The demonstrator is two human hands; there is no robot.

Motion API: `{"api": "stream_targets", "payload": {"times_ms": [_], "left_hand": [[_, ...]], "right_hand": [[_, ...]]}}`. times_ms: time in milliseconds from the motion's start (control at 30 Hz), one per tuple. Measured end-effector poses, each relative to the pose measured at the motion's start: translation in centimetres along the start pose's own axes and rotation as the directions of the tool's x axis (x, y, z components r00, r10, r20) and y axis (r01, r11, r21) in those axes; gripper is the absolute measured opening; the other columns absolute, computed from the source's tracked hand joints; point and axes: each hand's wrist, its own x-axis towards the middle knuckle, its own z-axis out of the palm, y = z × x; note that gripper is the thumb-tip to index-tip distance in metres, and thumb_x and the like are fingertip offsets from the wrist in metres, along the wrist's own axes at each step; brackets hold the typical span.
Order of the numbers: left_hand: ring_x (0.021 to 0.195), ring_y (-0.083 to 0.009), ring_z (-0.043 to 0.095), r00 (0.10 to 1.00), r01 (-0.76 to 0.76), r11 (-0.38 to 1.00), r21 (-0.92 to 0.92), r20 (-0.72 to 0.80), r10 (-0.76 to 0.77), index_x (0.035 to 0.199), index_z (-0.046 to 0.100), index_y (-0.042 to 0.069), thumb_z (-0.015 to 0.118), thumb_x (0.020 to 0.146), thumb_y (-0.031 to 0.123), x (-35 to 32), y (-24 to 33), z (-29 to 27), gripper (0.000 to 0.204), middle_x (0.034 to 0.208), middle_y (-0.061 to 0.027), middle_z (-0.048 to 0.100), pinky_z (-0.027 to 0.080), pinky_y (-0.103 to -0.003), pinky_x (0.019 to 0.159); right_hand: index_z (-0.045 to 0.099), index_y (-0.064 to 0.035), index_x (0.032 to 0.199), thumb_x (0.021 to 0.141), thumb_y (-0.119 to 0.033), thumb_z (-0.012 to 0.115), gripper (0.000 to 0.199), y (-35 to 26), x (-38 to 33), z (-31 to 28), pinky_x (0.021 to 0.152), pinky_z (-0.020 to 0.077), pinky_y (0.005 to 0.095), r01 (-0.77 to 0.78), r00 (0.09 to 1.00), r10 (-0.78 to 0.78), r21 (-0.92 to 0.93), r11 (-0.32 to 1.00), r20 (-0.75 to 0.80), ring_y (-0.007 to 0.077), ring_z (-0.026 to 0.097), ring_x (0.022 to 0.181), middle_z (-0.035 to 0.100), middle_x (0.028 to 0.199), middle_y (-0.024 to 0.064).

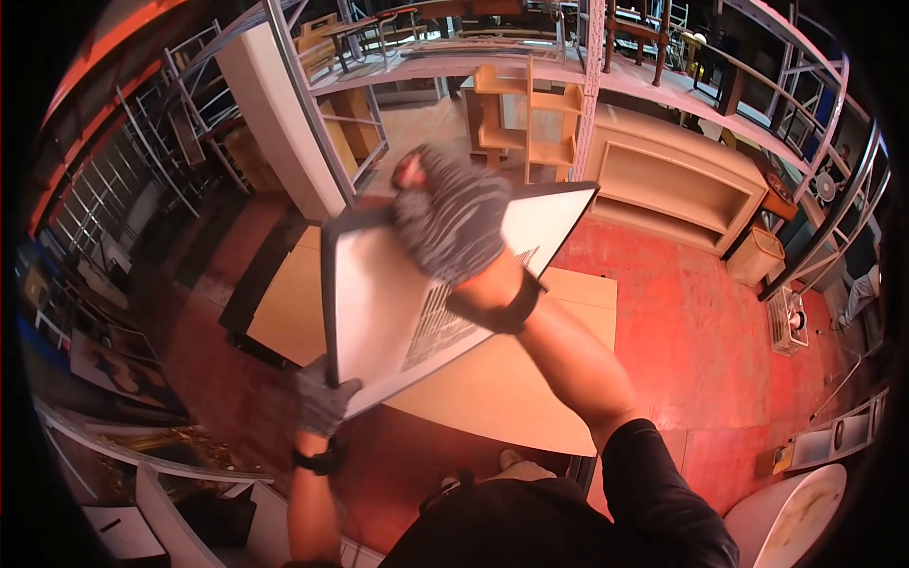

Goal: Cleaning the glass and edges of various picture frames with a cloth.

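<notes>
A white rectangular panel [379,289] with a dark frame and rows of dark markings is held tilted above a tan table. My left hand [322,399], in a grey glove, grips the panel's lower left corner, thumb over the frame. Across the panel's upper part reaches my right hand [454,213], in a dark striped glove. It overlaps the top edge and is smeared by motion, so I cannot tell whether its fingers close on the frame. A small reddish patch shows near its fingertips, too blurred to name. Both wrists wear dark bands.
The tan tabletop [511,388] lies under the panel, on a worn red floor [663,312]. A pale post [279,123] and metal racks stand beyond. A wooden shelf unit [663,180], a tan bin [756,256] and a crate [788,322] are at the right.
</notes>
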Motion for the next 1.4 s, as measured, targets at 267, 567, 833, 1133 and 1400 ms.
{"api": "stream_targets", "payload": {"times_ms": [267, 567, 833, 1133, 1400], "left_hand": [[0.086, -0.0217, 0.067, 0.974, -0.130, 0.966, -0.225, -0.210, 0.082, 0.107, 0.067, -0.004, 0.091, 0.070, 0.013, 1.6, 0.1, 5.7, 0.047, 0.099, -0.0103, 0.071, 0.056, -0.036, 0.078], [0.092, -0.0233, 0.066, 0.968, -0.155, 0.945, -0.289, -0.237, 0.086, 0.112, 0.066, -0.001, 0.079, 0.080, 0.011, -0.7, -3.6, 4.4, 0.038, 0.105, -0.0110, 0.070, 0.054, -0.038, 0.080], [0.081, -0.0254, 0.064, 0.795, -0.302, 0.407, 0.862, -0.008, 0.607, 0.095, 0.062, 0.006, 0.082, 0.080, 0.021, -0.7, -8.4, 1.6, 0.029, 0.087, -0.0065, 0.063, 0.050, -0.039, 0.071], [0.082, -0.0245, 0.069, 0.976, -0.154, 0.958, -0.241, -0.190, 0.109, 0.097, 0.072, 0.001, 0.088, 0.068, 0.015, 0.4, -1.4, 1.8, 0.035, 0.092, -0.0084, 0.074, 0.054, -0.039, 0.076], [0.087, -0.0260, 0.066, 0.956, -0.236, 0.971, -0.041, -0.191, 0.224, 0.097, 0.071, 0.001, 0.087, 0.067, 0.010, 0.7, -2.4, 1.6, 0.035, 0.092, -0.0084, 0.072, 0.051, -0.042, 0.079]], "right_hand": [[0.060, -0.0124, 0.081, 0.066, -0.019, 0.068, 0.018, -0.6, -7.9, 3.2, 0.059, 0.0482, 0.0448, 0.186, 0.899, -0.067, -0.238, 0.953, 0.433, 0.0335, 0.062, 0.062, 0.060, 0.065, 0.0105], [0.061, -0.0100, 0.086, 0.069, -0.026, 0.070, 0.025, -0.7, -11.8, 6.0, 0.059, 0.0464, 0.0446, 0.221, 0.837, -0.108, -0.151, 0.964, 0.537, 0.0344, 0.060, 0.063, 0.059, 0.069, 0.0109], [0.068, -0.0053, 0.109, 0.076, -0.035, 0.070, 0.044, -4.3, -14.9, 9.6, 0.096, 0.0464, 0.0500, 0.355, 0.716, -0.246, -0.037, 0.934, 0.654, 0.0327, 0.063, 0.093, 0.066, 0.097, 0.0142], [0.070, -0.0100, 0.114, 0.080, -0.023, 0.068, 0.036, 8.1, -8.7, -3.0, 0.109, 0.0400, 0.0523, 0.342, 0.782, 0.069, -0.519, 0.783, 0.619, 0.0332, 0.060, 0.119, 0.069, 0.116, 0.0114], [0.061, 0.0038, 0.123, 0.078, -0.028, 0.068, 0.056, 1.5, -14.7, 4.0, 0.112, 0.0384, 0.0549, 0.423, 0.659, -0.034, -0.333, 0.843, 0.751, 0.0447, 0.055, 0.123, 0.063, 0.122, 0.0252]]}}
